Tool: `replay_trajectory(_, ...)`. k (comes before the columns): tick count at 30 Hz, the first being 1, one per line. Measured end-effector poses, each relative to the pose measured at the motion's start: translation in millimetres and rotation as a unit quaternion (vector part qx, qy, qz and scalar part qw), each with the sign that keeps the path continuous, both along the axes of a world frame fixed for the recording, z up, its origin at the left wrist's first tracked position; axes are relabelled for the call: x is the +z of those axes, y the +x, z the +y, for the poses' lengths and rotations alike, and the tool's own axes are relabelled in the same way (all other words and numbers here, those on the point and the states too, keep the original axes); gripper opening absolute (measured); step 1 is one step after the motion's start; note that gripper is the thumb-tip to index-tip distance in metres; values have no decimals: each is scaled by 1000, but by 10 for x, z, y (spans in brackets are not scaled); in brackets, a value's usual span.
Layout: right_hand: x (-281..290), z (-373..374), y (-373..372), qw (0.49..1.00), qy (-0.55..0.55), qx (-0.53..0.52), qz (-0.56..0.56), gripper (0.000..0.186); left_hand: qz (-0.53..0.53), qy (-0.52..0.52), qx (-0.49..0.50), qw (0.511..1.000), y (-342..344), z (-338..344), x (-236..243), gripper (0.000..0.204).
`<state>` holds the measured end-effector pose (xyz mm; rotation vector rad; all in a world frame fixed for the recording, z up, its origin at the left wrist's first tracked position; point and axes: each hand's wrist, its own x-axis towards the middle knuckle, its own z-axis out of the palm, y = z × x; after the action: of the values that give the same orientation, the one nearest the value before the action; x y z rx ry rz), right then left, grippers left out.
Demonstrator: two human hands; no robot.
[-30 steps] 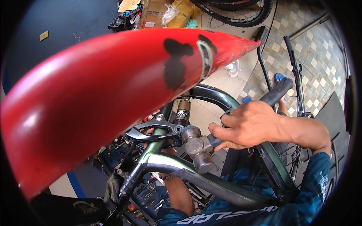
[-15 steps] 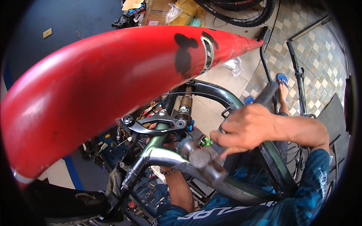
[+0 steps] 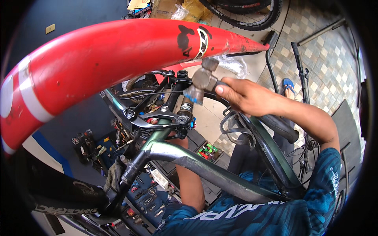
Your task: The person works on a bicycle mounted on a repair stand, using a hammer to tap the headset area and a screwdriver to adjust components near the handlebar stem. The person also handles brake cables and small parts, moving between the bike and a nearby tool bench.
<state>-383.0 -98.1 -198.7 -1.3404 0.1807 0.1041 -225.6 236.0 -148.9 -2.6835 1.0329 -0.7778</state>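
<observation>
My right hand (image 3: 246, 94) is closed round the handle of a hammer (image 3: 204, 78) with a worn metal head and a blue-tinted lower face. The hammer is raised above the rear shock (image 3: 186, 108) of a dark green bicycle frame (image 3: 173, 153). My left forearm (image 3: 189, 185) passes beneath the frame tube. Of my left hand (image 3: 180, 141) only a little shows, behind the tube next to the black rocker link (image 3: 163, 120); its fingers are hidden.
A long red curved bar or panel (image 3: 98, 63) crosses close overhead. Below the frame, a blue mat (image 3: 147, 204) carries several tools. A bicycle wheel (image 3: 252, 17) lies at the far side, and black handlebar-like tubes (image 3: 301, 70) stand at the right.
The hammer has risen with my right hand, up and away from the lower frame tube. The view has shifted slightly. My left forearm stays under the frame.
</observation>
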Motion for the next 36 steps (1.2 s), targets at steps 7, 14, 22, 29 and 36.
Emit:
replay_trajectory(7, 69, -15, 174, 993, -89, -47, -69, 51, -294, 245, -40, 923, -191, -245, -135, 53)
replay_trajectory(14, 146, 8, 220, 987, -107, 7, -120, 52, -452, 305, 31, 838, 122, 42, -383, 35)
replay_trajectory(22, 190, 137, 163, 981, -124, 54, -141, 40, -415, 167, -53, 893, -29, -92, -378, 40)
replay_trajectory(29, 135, 162, 204, 979, -133, 83, -130, 47, -526, 291, -24, 799, -74, -216, -291, 46)
replay_trajectory(36, 269, 32, 190, 986, -125, -18, -110, 48, -544, 399, 27, 738, -54, -151, -372, 41)
